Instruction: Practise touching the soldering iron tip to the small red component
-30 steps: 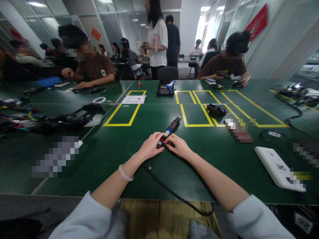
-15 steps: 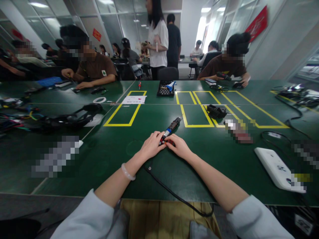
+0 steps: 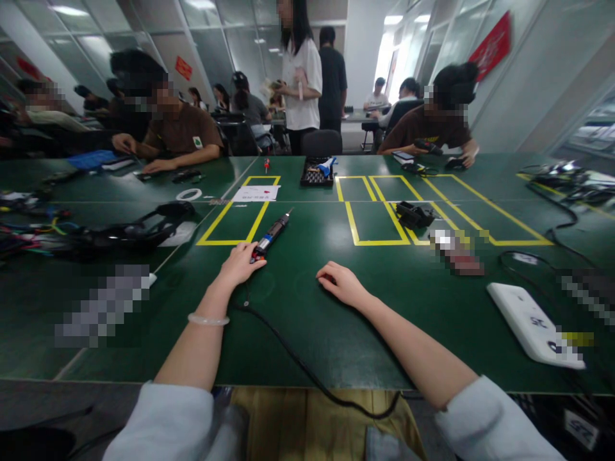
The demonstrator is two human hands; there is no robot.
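Note:
An electric screwdriver [image 3: 273, 235] with a dark body and a blue band lies at a slant left of centre, its thin tip pointing away and to the right. My left hand [image 3: 240, 264] is closed round its near end. A black cable [image 3: 288, 349] runs from there toward the table's front edge. On the green table, right of centre, rests my right hand [image 3: 342, 283], fingers curled in and nothing visible in them; it is apart from the screwdriver.
Beyond yellow tape outlines are a black bit tray [image 3: 310, 179] and a small red screwdriver [image 3: 267, 166]. A black part [image 3: 414, 216] and a white power bank [image 3: 533, 323] lie to the right. Black gear [image 3: 120, 234] lies left. Two people sit opposite.
My left hand has moved left with the screwdriver and its cable. My right hand has stayed in place and no longer touches the screwdriver.

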